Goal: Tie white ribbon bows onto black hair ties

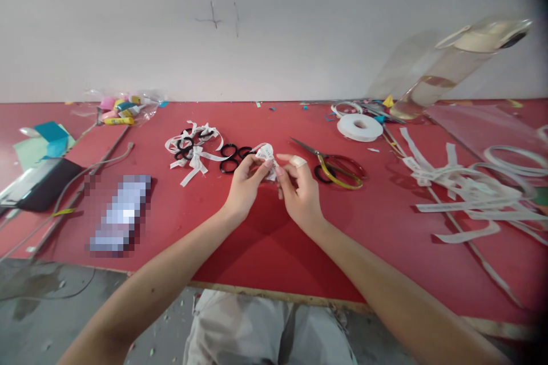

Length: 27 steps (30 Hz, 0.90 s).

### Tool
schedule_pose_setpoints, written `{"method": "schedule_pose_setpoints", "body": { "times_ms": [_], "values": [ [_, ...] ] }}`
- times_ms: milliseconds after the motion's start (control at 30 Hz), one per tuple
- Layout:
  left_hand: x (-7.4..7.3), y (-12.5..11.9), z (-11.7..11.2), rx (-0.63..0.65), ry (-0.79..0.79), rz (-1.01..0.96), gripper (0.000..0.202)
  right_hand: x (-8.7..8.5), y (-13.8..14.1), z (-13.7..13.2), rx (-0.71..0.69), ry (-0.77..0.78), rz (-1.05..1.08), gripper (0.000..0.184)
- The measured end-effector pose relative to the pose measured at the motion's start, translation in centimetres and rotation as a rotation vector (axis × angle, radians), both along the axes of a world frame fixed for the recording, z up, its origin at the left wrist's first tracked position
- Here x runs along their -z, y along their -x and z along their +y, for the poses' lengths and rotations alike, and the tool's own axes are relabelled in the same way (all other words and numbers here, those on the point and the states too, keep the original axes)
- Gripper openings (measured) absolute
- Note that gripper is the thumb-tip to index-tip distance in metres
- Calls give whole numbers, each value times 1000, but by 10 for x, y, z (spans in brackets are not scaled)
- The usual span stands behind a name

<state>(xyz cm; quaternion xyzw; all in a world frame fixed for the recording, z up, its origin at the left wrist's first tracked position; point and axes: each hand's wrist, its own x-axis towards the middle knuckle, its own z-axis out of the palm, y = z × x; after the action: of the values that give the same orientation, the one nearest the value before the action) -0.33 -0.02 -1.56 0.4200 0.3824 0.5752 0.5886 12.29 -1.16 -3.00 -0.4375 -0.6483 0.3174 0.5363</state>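
Note:
Both hands meet over the middle of the red table. Between the fingertips is a white printed ribbon [265, 151], gathered into a loop. My left hand [247, 185] pinches it from the left with thumb and forefinger. From the right, my right hand [302, 191] pinches its edge; a pale band wraps one finger. Several black hair ties [229, 166] lie just left of the ribbon. Farther left sits a pile of white ribbon bows [197, 154] with black hair ties among them. Scissors [331, 165] with yellow and red handles rest right of my right hand, beside another black ring.
A ribbon roll [359, 127] and a tilted-looking clear bottle [445, 74] stand at the back right. Cut ribbon strips [479, 194] are heaped on the right. A phone [122, 214], a cable [85, 174] and a bag of colourful bits [122, 108] lie left. The table's front edge [278, 295] is near my lap.

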Motion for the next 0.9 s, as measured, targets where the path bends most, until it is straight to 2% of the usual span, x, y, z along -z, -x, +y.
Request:
{"method": "schedule_pose_setpoints", "body": {
  "times_ms": [167,400,567,633,800,900],
  "values": [
    [1,0,1,-4,-69,64,27,2,0,1,52,17,20,28],
    [4,-4,-1,182,-101,149,30,2,-2,4,201,-49,-33,29],
    [3,-5,-5,200,-88,154,27,2,-1,4,211,-96,-78,24],
    [4,-6,-7,160,-95,157,27,2,0,3,219,-88,-84,21],
    [9,-9,-11,-48,-182,303,25,4,6,0,224,-64,-81,22],
    [10,-12,-14,-97,-171,332,25,5,10,-1,219,-52,-98,25]
  ]
}}
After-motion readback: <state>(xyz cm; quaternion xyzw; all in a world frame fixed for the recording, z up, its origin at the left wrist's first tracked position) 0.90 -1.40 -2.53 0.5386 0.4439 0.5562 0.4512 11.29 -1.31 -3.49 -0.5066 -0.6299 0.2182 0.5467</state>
